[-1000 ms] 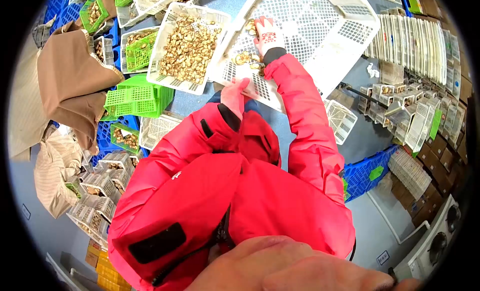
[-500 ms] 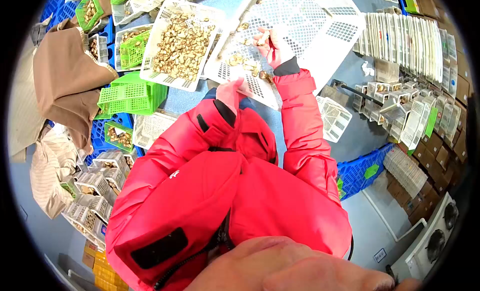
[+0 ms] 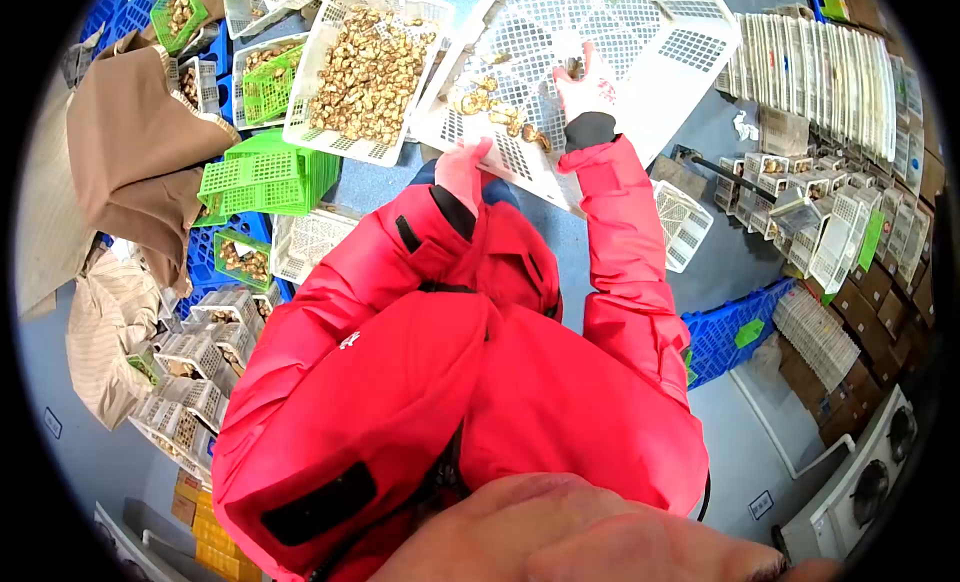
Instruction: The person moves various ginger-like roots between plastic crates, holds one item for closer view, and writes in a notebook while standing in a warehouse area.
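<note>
My left hand (image 3: pixel 463 175) is closed on the near rim of a large white slatted crate (image 3: pixel 690 48), thumb up over the edge. My right hand (image 3: pixel 587 90) reaches into that crate, with a small brownish mushroom (image 3: pixel 574 68) between thumb and forefinger, partly hidden. Several loose mushrooms (image 3: pixel 500 112) lie in the crate's near left part, between my two hands. Left of it, a white basket (image 3: pixel 297 120) holds a heap of brown and cream mushrooms (image 3: pixel 365 77).
Stacked green baskets (image 3: pixel 265 177) stand left of my sleeve. A brown cloth (image 3: pixel 135 147) drapes over things at far left. To the right are a row of nested white crates (image 3: pixel 815 77), a blue pallet (image 3: pixel 735 332) and a small white basket (image 3: pixel 682 225).
My right hand has moved right and farther into the crate, away from the loose mushrooms. My left hand stays at the crate's rim. The view has shifted slightly.
</note>
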`<action>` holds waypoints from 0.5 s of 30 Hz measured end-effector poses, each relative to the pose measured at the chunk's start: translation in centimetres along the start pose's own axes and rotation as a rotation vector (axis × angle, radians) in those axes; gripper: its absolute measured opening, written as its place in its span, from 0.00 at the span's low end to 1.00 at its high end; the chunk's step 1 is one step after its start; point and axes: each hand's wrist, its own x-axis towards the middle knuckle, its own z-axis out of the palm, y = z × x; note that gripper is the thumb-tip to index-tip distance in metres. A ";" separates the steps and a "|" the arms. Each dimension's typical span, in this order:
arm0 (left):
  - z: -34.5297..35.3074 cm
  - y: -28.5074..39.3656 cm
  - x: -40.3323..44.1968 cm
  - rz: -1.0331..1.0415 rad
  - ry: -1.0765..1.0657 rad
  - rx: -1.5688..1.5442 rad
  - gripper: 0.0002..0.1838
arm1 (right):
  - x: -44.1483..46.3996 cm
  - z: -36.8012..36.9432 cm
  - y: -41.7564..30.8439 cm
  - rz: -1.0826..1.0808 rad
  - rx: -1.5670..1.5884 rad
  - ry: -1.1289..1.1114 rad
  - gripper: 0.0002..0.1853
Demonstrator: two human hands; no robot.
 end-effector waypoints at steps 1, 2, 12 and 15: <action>0.2 0.2 -0.2 0.000 -0.016 0.003 0.11 | -0.2 -0.1 -0.3 -0.119 -0.370 0.036 0.30; 0.2 0.3 -0.4 -0.001 -0.032 0.006 0.11 | -0.1 1.0 0.2 0.004 -0.277 -0.268 0.30; 0.6 0.8 -1.4 -0.033 0.052 -0.005 0.11 | -1.0 4.3 2.4 0.023 -0.389 -0.416 0.21; 0.6 0.7 -1.5 -0.026 0.056 0.005 0.11 | 0.5 1.9 2.0 0.126 -0.653 -0.299 0.24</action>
